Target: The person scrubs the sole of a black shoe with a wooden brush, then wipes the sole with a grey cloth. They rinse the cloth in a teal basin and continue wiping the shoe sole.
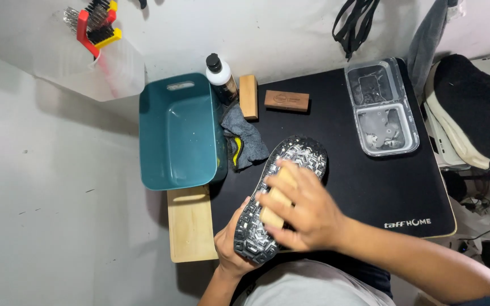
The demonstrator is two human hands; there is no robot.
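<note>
Shoe [290, 170] lies sole-up on the black mat [370, 181]; left hand [228, 249] cups its heel at six o'clock, right hand [301, 212] clamps what looks like a wooden brush [276, 201] on the sole.

Shoe [290, 170]: turned sole-up, its grey and black lugged tread wet and soapy, toe pointing away towards the teal tub [180, 133] and lying just right of it.
Heel: lifted off the black mat [381, 181], at the near end.
Brush [276, 198]: pale wooden block, lying lengthwise on the sole's middle, well right of the tub.
</note>
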